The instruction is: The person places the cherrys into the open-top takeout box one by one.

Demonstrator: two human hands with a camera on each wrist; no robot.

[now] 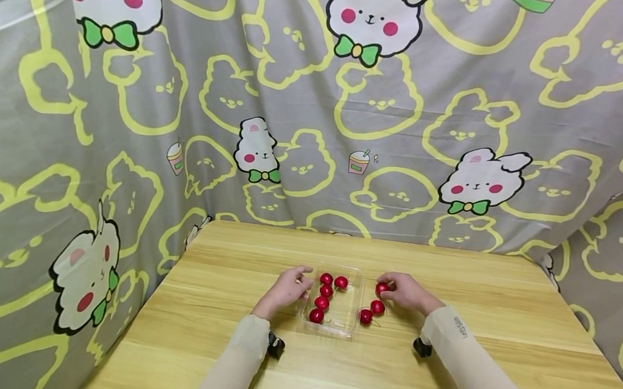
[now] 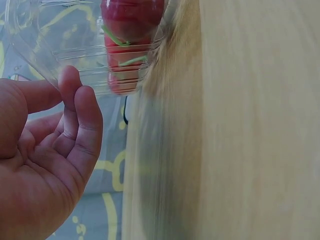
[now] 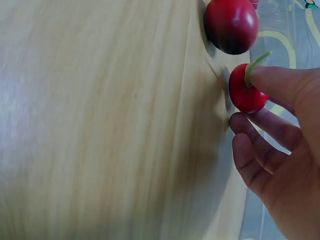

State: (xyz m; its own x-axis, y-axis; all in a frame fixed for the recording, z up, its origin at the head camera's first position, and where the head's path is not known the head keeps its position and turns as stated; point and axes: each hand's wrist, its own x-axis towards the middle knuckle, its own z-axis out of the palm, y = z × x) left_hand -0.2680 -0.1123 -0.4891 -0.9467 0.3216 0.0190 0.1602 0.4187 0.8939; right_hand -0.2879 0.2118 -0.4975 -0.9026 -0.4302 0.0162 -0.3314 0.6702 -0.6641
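Note:
A clear plastic box (image 1: 341,328) sits on the table with several red cherries (image 1: 322,303) inside, mostly along its left side. My left hand (image 1: 288,286) is at the box's left edge; in the left wrist view the thumb and fingers (image 2: 89,117) pinch its rim. To the right of the box, my right hand (image 1: 407,291) holds a cherry (image 3: 242,92) with a green stem between thumb and fingers, close to the tabletop. Two more cherries, one nearer the box (image 1: 365,316) and one beside it (image 1: 377,307), lie between the box and my right hand.
The light wooden table (image 1: 217,254) reaches back to a grey curtain (image 1: 308,108) with cartoon rabbits, which also hangs along the left and right sides. A dark wrist camera (image 1: 276,344) sits on the left wrist and another (image 1: 422,347) on the right.

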